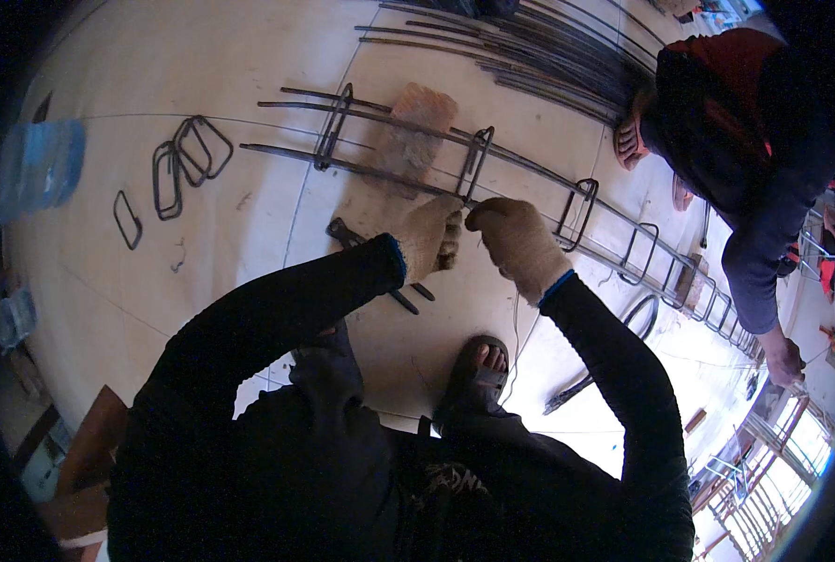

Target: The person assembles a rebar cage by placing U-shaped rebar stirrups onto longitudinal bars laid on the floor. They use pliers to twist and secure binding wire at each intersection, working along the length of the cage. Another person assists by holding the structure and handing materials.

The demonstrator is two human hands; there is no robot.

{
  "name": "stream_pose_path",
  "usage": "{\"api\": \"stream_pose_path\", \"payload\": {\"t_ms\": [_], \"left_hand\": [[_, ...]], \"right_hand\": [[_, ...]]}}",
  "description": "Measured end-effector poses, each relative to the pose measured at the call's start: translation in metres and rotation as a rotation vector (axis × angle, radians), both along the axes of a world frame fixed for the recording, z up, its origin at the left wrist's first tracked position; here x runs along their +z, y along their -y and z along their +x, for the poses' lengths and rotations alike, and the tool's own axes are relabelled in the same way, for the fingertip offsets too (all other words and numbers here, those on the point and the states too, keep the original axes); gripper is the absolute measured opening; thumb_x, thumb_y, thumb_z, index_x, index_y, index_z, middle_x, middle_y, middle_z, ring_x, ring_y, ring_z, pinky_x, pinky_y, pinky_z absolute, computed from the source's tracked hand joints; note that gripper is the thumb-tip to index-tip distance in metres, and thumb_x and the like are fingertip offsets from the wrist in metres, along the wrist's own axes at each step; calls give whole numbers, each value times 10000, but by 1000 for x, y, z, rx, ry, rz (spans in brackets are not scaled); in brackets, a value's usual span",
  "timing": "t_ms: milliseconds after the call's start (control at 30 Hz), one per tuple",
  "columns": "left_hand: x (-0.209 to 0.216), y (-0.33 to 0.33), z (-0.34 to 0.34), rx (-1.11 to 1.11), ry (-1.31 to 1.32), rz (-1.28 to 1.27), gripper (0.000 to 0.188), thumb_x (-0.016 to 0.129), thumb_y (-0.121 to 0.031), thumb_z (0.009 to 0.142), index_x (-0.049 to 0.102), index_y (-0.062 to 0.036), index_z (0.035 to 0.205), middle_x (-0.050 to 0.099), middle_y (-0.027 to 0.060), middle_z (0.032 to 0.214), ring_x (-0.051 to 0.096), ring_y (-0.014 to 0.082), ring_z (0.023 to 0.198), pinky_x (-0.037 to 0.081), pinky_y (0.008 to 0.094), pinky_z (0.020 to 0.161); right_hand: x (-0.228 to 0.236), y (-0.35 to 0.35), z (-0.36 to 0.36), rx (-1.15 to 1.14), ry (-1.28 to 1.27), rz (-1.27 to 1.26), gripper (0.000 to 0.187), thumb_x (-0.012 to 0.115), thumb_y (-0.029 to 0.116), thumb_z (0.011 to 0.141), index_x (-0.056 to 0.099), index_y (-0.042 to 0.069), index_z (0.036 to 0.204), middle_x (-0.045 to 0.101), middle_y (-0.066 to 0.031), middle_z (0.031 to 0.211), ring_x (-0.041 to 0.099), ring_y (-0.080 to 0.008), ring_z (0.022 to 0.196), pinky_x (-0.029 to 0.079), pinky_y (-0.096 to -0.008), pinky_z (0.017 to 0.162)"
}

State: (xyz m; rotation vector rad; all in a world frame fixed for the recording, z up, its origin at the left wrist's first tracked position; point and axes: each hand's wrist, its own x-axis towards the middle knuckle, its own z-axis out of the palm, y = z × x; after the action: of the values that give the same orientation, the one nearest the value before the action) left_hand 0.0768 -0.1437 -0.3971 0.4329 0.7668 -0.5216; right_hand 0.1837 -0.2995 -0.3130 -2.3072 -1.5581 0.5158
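Both gloved hands meet at the steel bar cage (530, 187) lying across the middle of the floor (202, 75). The left hand (431, 234) and right hand (516, 239) have fingers pinched together on thin tie wire (514, 323). The wire probably bends easily; the bars look stiff and heavy. Best to hold near a bent loop (476, 159).

Counted two gloved hands, the left hand (431, 236) and right hand (516, 239), both pinched at the rebar cage (530, 178), which had about nine stirrups (474, 161) on it that I could make out. Four loose stirrups (191, 155) lay on the floor off to the side, plus one brick (408, 131) under the cage. One co-worker (754, 159) crouched nearby, and one sandalled foot (478, 370) showed.
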Motion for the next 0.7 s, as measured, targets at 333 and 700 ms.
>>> {"api": "stream_pose_path", "payload": {"t_ms": [333,700], "left_hand": [[13,-13,19,-156,-10,383,259,596,-335,980,497,-209,776,386,-63,627,337,134,486,310,342,484],[45,-13,59,-1030,492,1676,433,546,-411,1032,697,-6,1029,741,263,961,710,471,941,546,537,876]], "right_hand": [[-37,44,-6,-246,-90,194,177,575,78,998,734,40,1066,760,-186,1040,740,-385,869,598,-454,812],[-37,-11,-87,-633,-385,-203,287,579,189,983,635,59,1233,745,-213,879,740,-418,881,574,-544,770]]}}
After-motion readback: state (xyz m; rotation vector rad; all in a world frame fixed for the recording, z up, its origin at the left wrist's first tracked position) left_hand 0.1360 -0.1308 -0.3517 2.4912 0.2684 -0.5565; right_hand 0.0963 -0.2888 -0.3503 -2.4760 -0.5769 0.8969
